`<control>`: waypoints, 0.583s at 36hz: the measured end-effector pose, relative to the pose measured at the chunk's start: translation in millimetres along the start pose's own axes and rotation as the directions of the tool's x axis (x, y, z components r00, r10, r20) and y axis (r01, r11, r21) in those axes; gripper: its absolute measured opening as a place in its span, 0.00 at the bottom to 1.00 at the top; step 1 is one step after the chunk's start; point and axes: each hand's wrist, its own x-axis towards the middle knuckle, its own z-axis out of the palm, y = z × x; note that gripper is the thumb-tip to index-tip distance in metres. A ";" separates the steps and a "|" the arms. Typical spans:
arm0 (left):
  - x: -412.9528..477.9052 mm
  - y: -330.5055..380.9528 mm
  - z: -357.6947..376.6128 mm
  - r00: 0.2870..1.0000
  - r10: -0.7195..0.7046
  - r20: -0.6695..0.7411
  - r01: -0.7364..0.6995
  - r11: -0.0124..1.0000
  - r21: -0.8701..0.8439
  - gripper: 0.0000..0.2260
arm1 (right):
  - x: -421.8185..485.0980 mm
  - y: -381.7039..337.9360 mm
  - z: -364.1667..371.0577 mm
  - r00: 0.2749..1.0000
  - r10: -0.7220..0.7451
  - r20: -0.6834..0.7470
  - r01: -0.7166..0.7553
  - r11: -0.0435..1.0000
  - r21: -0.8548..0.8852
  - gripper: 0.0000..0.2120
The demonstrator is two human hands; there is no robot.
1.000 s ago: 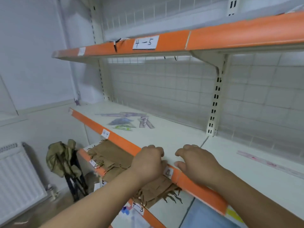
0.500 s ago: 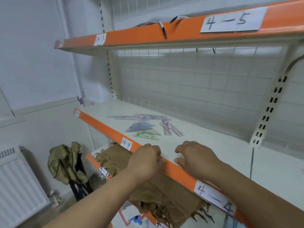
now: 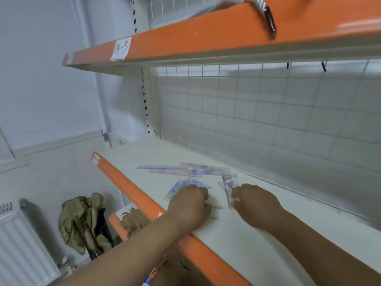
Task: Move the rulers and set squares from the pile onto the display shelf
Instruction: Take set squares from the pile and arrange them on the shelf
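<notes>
— So, what lies on the display shelf [image 3: 268, 234]?
— Leftmost, two set squares: a blue set square [image 3: 181, 185] and a greenish set square [image 3: 216, 205]. The left hand [image 3: 188, 205] curls over both; whether it grips, I cannot tell.
— And the rulers?
— Behind, long rulers [image 3: 185, 169] overlap, two or three; blur hides the count. The right hand [image 3: 255, 205] pinches one near ruler [image 3: 229, 182].

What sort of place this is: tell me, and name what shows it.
Probably a shop or stockroom, perhaps a mock one: tiered shelving with orange front edges, a wire-grid back panel, a handwritten paper label on a shelf edge, and rulers laid out for display.
</notes>
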 end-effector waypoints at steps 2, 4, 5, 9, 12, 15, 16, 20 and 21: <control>10.3 -2.0 1.4 1.000 0.017 0.000 -0.017 1.000 0.004 0.14 | 9.0 6.2 4.3 0.999 0.045 0.019 -0.044 0.999 -0.026 0.12; 19.5 -5.2 3.0 0.999 0.035 0.011 -0.035 0.999 -0.005 0.15 | 18.7 10.9 7.8 0.995 0.098 0.038 -0.096 0.995 -0.032 0.12; 23.9 -7.2 3.8 0.999 0.043 0.018 -0.042 0.999 -0.008 0.15 | 23.2 12.4 9.6 0.991 0.129 0.047 -0.128 0.992 -0.023 0.12; 39.7 -17.1 5.8 0.996 0.078 0.051 -0.079 0.997 0.005 0.15 | 39.3 11.8 19.6 0.960 0.272 0.065 -0.275 0.960 0.052 0.13; 50.3 -24.5 6.8 0.991 0.111 0.074 -0.112 0.994 0.016 0.15 | 50.1 6.7 27.8 0.930 0.359 0.074 -0.365 0.926 0.094 0.18; 60.1 -30.5 5.9 0.982 0.157 0.103 -0.159 0.987 0.013 0.16 | 58.4 1.1 32.2 0.890 0.449 0.082 -0.457 0.879 0.139 0.22; 63.2 -32.6 5.5 0.978 0.179 0.108 -0.181 0.983 0.011 0.16 | 60.9 0.1 33.7 0.876 0.473 0.091 -0.482 0.862 0.155 0.23; 73.7 -41.0 5.5 0.966 0.230 0.118 -0.229 0.973 -0.016 0.15 | 68.3 -0.4 40.2 0.839 0.529 0.131 -0.544 0.811 0.214 0.16; 76.1 -42.7 5.5 0.964 0.236 0.122 -0.235 0.972 -0.020 0.15 | 69.6 -0.9 40.8 0.837 0.533 0.123 -0.547 0.802 0.241 0.12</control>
